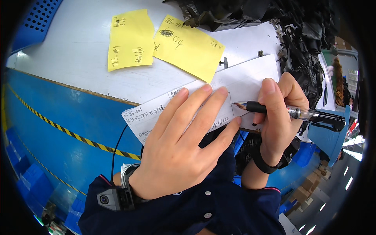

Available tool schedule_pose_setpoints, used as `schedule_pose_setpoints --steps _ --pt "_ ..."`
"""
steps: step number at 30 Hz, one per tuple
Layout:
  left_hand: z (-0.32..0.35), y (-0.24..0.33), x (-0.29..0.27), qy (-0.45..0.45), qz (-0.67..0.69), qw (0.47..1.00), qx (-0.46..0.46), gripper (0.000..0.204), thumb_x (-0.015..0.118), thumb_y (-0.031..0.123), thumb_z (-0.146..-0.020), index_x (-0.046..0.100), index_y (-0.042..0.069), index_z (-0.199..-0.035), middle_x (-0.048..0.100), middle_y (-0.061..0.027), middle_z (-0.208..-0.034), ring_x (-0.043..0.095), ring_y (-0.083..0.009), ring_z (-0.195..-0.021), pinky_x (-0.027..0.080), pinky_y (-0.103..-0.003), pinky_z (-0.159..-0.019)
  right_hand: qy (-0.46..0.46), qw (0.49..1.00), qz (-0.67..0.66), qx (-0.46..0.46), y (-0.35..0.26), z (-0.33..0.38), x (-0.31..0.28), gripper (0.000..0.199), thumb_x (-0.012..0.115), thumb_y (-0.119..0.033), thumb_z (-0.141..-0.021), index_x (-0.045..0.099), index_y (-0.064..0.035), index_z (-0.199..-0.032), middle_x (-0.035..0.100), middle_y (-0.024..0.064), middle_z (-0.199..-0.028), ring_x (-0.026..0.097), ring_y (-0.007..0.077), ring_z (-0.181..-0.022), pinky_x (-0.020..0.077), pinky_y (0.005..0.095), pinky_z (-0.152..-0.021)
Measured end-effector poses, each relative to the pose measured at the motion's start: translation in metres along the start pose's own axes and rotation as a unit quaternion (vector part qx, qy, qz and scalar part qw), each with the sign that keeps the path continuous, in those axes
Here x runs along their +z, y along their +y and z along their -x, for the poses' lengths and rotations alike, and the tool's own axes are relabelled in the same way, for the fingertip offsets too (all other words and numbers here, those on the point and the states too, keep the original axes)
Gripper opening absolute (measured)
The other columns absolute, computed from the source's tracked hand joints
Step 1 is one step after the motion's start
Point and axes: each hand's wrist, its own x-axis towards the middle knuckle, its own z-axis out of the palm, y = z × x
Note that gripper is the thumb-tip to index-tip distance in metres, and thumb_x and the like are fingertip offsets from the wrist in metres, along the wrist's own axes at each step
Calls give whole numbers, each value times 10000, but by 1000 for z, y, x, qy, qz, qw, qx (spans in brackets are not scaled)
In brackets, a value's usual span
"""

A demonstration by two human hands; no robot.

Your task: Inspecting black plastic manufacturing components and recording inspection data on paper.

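Observation:
A black pen with a clear barrel is gripped in my right hand, its tip at the white paper. My left hand lies spread across that white paper, fingers apart, covering part of the handwriting on it. The paper sits tilted at the table's near edge. Beyond it lie two torn yellow paper slips with handwritten notes, the right one partly overlapped by the white paper. A small dark piece lies beside the right slip.
A heap of black plastic pieces covers the far right of the white table. A blue perforated basket stands at the far left. Below are a blue floor with striped tape and blue bins. A blue stool is at the right.

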Motion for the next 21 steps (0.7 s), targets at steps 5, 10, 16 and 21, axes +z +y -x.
schedule_pose_setpoints --steps 5,10,16,21 --pt "2 0 0 -3 -2 1000 -2 399 626 240 -562 657 190 -957 477 -144 -1169 419 -293 -1088 319 -428 -933 0 1000 1 2 1 1 0 306 614 -36 -757 415 -63 -526 417 -50 -458 331 -12 -420 213 166 -394" --pt "2 0 1 -6 2 1000 -4 400 625 233 -565 657 192 -962 472 -144 -1176 411 -291 -1096 312 -426 -938 -6 1000 21 -12 3 1 -1 312 615 -28 -747 404 -54 -519 408 -49 -464 315 -8 -430 208 173 -397" --pt "1 1 0 -13 3 1000 -6 403 629 225 -564 656 190 -965 462 -144 -1188 405 -292 -1101 310 -428 -939 -46 994 66 -77 9 -3 -8 306 586 -94 -774 393 -80 -537 427 -21 -496 344 11 -340 226 139 -323" --pt "1 0 -1 -23 5 1000 -7 417 640 217 -554 652 193 -970 458 -147 -1190 397 -297 -1105 313 -436 -936 -16 998 52 -36 5 -3 -7 307 584 -109 -773 398 -84 -530 404 -34 -488 334 8 -345 225 141 -324"
